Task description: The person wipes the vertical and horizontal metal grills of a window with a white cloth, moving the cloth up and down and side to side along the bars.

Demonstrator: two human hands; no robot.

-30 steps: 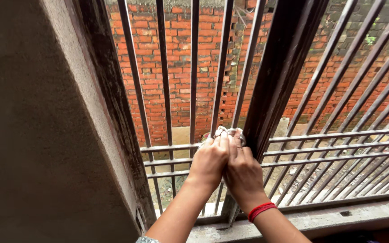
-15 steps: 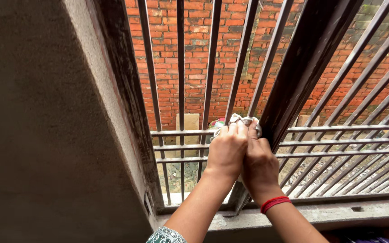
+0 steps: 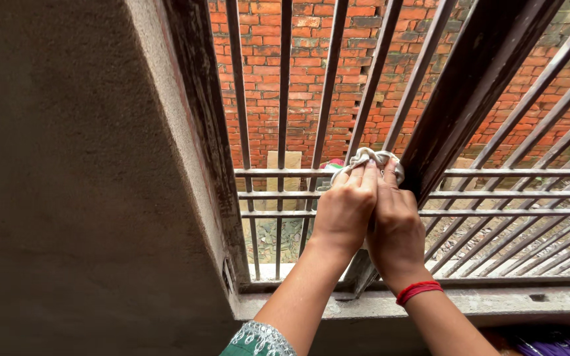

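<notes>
Red brick wall [image 3: 298, 99] fills the view beyond a barred window grille [image 3: 285, 99], and a rough plastered reveal [image 3: 67, 165] takes up the left half of the frame.

At centre, both hands press side by side on one small crumpled rag [image 3: 371, 158]. The left hand [image 3: 346, 212] has its grip curled together over the cloth, fingertips bunching it from the left. The right hand [image 3: 396, 224] lies just beside and touching it, its grip likewise clamped on the rag, with one finger stretched up to pin the cloth against the thick dark upright post [image 3: 470, 99] that slants toward the upper right. The doubled hold seems meant to put more weight behind the cloth, so it stays tight to the metal rather than slipping off the narrow edge. The rag sits where the post crosses the topmost of three horizontal bars [image 3: 265, 194], just above centre.

Outward from there, a red bangle [image 3: 419, 291] circles the right wrist, and a patterned green sleeve [image 3: 258, 341] shows at the bottom edge on the left arm. Both forearms rise from the lower centre over a grey concrete sill [image 3: 536, 300]. Thin vertical bars run on both sides of the post.
</notes>
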